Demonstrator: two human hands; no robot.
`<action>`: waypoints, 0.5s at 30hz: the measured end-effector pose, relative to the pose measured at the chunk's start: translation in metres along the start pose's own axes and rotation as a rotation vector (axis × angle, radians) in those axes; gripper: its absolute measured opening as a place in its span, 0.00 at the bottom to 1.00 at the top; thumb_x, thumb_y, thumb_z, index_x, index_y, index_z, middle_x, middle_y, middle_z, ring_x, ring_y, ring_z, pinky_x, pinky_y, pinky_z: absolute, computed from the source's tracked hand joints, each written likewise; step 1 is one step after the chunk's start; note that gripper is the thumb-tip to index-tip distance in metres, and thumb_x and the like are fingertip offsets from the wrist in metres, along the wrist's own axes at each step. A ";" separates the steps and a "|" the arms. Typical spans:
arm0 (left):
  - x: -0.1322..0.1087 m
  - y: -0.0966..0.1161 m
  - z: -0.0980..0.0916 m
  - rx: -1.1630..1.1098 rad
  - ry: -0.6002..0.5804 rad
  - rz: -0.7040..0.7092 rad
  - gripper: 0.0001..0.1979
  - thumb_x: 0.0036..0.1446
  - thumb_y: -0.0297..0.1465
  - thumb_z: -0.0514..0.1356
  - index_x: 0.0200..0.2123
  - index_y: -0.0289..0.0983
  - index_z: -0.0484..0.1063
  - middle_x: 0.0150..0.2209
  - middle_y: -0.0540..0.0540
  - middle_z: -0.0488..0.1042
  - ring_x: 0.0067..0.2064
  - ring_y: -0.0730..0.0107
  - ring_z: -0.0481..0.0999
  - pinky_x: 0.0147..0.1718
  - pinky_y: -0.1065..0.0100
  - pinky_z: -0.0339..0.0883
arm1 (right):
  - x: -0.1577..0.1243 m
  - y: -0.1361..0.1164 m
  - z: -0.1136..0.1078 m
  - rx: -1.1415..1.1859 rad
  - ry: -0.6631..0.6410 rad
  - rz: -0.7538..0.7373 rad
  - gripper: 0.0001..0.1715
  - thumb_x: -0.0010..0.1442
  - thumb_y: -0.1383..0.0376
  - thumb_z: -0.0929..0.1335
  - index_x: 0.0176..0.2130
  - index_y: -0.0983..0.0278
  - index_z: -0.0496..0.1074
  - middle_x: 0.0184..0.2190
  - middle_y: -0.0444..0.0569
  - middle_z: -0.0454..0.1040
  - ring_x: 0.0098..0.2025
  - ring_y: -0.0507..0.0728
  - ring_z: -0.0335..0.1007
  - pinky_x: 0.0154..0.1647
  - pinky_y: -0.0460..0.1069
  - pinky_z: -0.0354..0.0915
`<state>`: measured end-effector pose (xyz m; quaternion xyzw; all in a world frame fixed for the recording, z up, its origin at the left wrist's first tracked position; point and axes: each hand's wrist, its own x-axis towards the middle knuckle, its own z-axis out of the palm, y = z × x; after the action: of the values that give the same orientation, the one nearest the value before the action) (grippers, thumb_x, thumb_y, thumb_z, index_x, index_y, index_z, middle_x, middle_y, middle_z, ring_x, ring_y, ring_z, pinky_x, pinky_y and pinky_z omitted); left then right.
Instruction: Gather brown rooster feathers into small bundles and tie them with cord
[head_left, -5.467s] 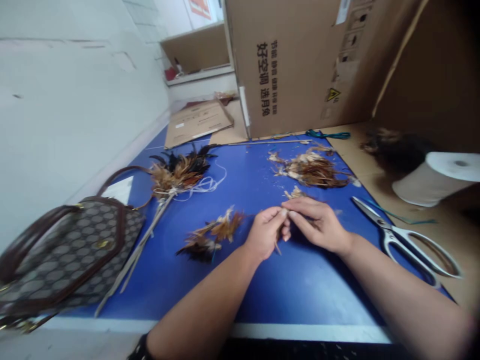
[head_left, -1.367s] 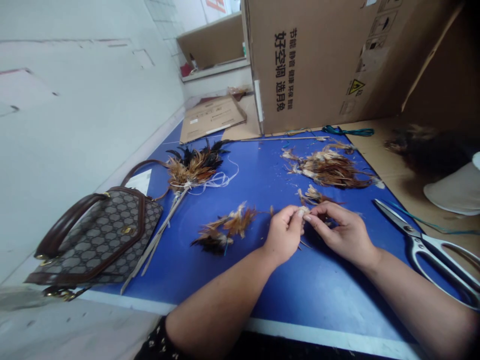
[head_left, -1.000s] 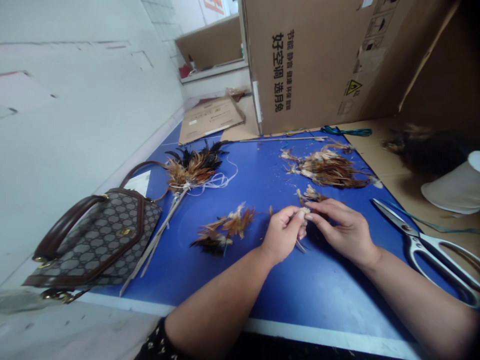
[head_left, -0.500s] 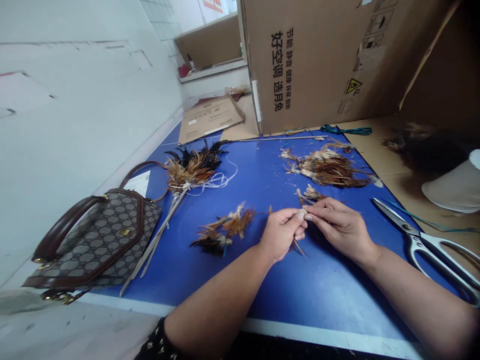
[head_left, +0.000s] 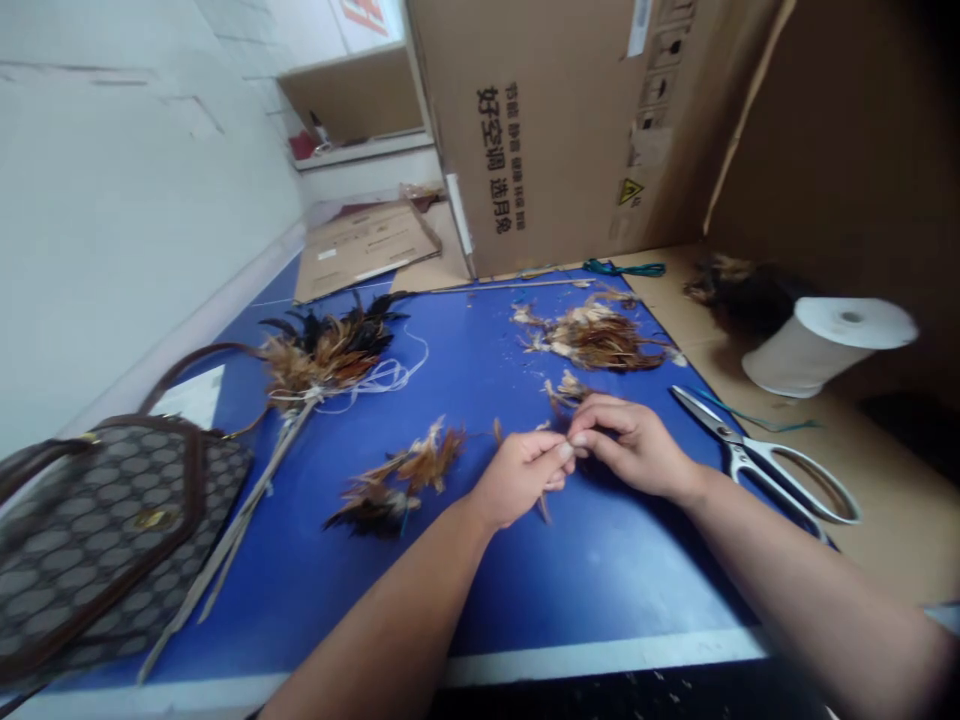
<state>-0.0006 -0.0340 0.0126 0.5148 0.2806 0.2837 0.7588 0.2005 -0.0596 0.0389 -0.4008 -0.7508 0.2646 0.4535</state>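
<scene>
My left hand (head_left: 517, 478) is closed in a pinch over the blue table, and the thin brown end of a feather (head_left: 544, 508) pokes out below its fingers. Against its fingertips, my right hand (head_left: 630, 445) pinches too; what lies between those fingers is too small and covered to make out. Just beyond the right hand is a small tuft of pale-based feathers (head_left: 568, 388). Left of my hands lie loose brown and black feathers (head_left: 431, 460). Farther back, a larger pile of brown feathers (head_left: 600, 335) is spread out.
Scissors (head_left: 750, 450) lie open at right, near a white spool (head_left: 810, 345). On the left are a patterned handbag (head_left: 135, 530) and a feather bunch (head_left: 322, 350) tied on sticks with white string. A big cardboard box (head_left: 577, 130) stands behind; dark feathers (head_left: 742, 290) sit at right.
My view has swung right, so the table's things appear farther left and the spool shows more fully. Both hands stay pinched together, with little change in their pose.
</scene>
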 end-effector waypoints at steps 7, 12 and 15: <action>0.000 0.002 0.008 -0.125 0.152 0.049 0.18 0.58 0.43 0.70 0.33 0.32 0.74 0.23 0.54 0.62 0.23 0.80 0.57 0.23 0.71 0.53 | -0.006 0.001 0.022 -0.082 0.260 -0.079 0.10 0.70 0.63 0.70 0.46 0.59 0.83 0.38 0.52 0.82 0.40 0.57 0.80 0.43 0.53 0.77; -0.001 0.001 0.015 -0.179 0.157 0.065 0.18 0.57 0.41 0.72 0.32 0.33 0.73 0.26 0.53 0.64 0.23 0.81 0.59 0.23 0.72 0.54 | -0.010 0.004 0.026 -0.142 0.204 -0.127 0.13 0.70 0.67 0.68 0.50 0.60 0.82 0.39 0.53 0.80 0.40 0.56 0.79 0.43 0.52 0.77; 0.000 -0.002 0.014 -0.157 0.161 0.078 0.19 0.56 0.42 0.72 0.31 0.33 0.72 0.25 0.54 0.64 0.23 0.81 0.59 0.23 0.72 0.54 | -0.010 -0.001 0.026 -0.138 0.190 -0.115 0.12 0.70 0.66 0.68 0.48 0.62 0.83 0.39 0.53 0.80 0.40 0.56 0.79 0.43 0.51 0.77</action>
<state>0.0095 -0.0437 0.0156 0.4399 0.2971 0.3746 0.7602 0.1798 -0.0696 0.0238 -0.4106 -0.7426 0.1464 0.5085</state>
